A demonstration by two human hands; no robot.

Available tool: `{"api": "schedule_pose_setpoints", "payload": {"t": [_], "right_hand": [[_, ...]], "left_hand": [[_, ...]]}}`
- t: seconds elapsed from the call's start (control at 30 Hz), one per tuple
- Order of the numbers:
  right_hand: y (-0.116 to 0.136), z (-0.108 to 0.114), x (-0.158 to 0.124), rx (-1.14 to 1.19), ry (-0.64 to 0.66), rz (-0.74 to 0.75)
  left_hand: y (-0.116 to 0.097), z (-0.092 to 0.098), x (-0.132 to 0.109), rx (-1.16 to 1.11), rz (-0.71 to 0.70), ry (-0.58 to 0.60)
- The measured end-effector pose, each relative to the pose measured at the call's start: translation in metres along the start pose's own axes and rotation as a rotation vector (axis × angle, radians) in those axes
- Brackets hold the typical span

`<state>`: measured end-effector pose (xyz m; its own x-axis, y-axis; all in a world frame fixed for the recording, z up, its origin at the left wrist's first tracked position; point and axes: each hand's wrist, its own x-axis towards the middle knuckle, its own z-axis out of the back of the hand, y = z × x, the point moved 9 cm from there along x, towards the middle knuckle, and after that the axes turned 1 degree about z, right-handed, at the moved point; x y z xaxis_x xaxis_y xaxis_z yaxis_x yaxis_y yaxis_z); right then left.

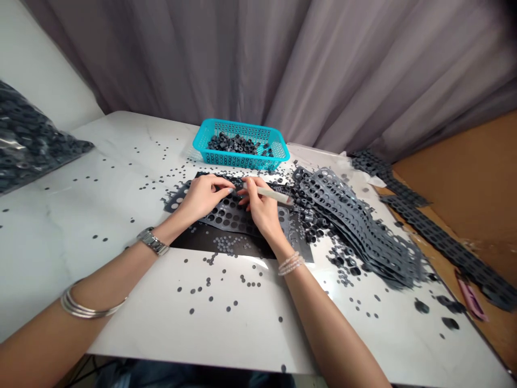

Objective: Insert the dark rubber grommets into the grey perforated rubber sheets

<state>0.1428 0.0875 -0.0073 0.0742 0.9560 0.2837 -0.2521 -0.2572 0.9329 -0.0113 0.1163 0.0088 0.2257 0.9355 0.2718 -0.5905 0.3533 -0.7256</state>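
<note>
A perforated grey rubber sheet (230, 220) with rows of round holes lies on a black mat (246, 247) in front of me. Over its left part, my left hand (205, 196) has thumb and fingers brought together; anything between them is too small to make out. My right hand (262, 213) grips a whitish pen-like tool (274, 195) between thumb and fingers, its blunt end pointing right. The fingertips of both hands almost meet above the sheet. Small grey discs (224, 245) are scattered on the mat below the sheet.
Behind the hands stands a turquoise basket (242, 161) with black ring-like parts. Stacked perforated sheets (359, 231) and loose black parts (315, 223) lie right. A bag of dark parts (36, 140) sits left. A pink cutter (470, 296) lies beyond the white table's (153, 302) right edge.
</note>
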Motion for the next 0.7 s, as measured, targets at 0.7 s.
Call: {"api": "schedule_pose_setpoints", "payload": {"t": [0.7], "right_hand": [[0.0, -0.03, 0.008, -0.359, 0.151, 0.183]], "left_hand": [[0.019, -0.011, -0.004, 0.299, -0.183, 0.17]]}}
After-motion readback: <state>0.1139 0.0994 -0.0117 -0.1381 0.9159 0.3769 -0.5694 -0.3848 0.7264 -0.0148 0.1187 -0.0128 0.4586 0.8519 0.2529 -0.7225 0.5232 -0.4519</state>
